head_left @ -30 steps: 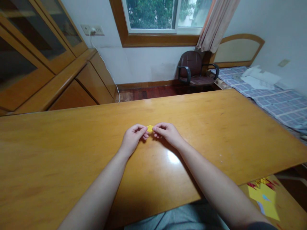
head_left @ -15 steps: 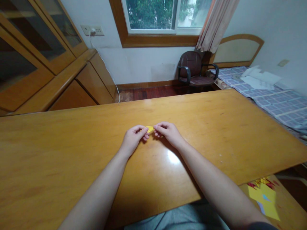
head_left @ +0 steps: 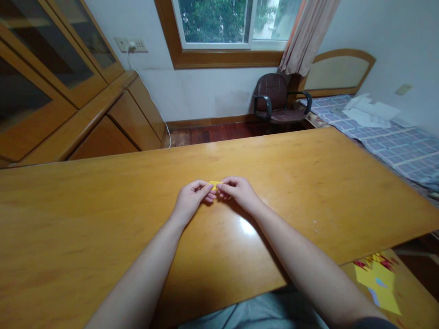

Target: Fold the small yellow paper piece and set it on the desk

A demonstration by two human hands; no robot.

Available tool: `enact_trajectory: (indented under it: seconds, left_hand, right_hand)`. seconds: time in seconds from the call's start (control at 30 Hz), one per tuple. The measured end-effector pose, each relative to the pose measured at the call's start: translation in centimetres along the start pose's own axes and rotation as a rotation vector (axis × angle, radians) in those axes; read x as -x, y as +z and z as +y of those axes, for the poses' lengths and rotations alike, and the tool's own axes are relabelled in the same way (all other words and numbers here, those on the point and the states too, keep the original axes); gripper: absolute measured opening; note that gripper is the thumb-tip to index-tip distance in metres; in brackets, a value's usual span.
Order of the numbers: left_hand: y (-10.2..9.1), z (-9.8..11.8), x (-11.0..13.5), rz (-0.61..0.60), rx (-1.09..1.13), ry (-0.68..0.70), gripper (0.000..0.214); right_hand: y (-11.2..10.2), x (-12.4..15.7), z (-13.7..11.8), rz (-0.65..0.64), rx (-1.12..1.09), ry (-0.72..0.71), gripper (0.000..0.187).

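A small folded piece of yellow paper (head_left: 215, 184) is pinched between both of my hands just above the wooden table (head_left: 103, 214). My left hand (head_left: 190, 199) grips its left end with thumb and fingers curled. My right hand (head_left: 240, 191) grips its right end the same way. The fingertips of the two hands nearly touch, so only a thin strip of the paper shows.
A dark armchair (head_left: 274, 98) stands beyond the table under the window. Wooden cabinets (head_left: 68, 91) line the left wall. A bed (head_left: 387, 132) with papers on it lies to the right. Yellow and coloured paper sheets (head_left: 379, 281) lie on a lower surface at bottom right.
My fingertips have moved closer together over the yellow paper, hiding more of it. The hands have stayed in the same spot on the table.
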State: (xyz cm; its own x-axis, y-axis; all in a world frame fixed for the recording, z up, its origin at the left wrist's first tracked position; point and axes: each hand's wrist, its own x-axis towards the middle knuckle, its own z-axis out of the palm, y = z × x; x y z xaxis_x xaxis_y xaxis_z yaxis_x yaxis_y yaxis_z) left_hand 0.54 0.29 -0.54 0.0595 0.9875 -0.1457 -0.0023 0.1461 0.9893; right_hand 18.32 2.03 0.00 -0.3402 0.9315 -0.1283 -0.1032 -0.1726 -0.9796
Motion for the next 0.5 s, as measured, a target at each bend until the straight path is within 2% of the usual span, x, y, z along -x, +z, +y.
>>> enact_trajectory:
  seconds: [0.23, 0.33, 0.4, 0.5]
  left_hand:
    - [-0.3, -0.5, -0.2, 0.042, 0.079, -0.022, 0.040]
    - [-0.3, -0.6, -0.2, 0.057, 0.093, -0.018, 0.039]
    - [-0.2, -0.5, -0.2, 0.056, 0.090, -0.017, 0.039]
    - [0.0, -0.1, 0.0, 0.040, 0.076, -0.018, 0.041]
  right_hand:
    - [-0.8, -0.7, 0.4, 0.149, -0.142, -0.048, 0.030]
    - [-1.1, -0.8, 0.5, 0.215, -0.132, -0.065, 0.029]
    - [-0.9, -0.6, 0.4, 0.169, -0.115, -0.050, 0.033]
    - [-0.1, -0.2, 0.3, 0.022, 0.011, -0.059, 0.034]
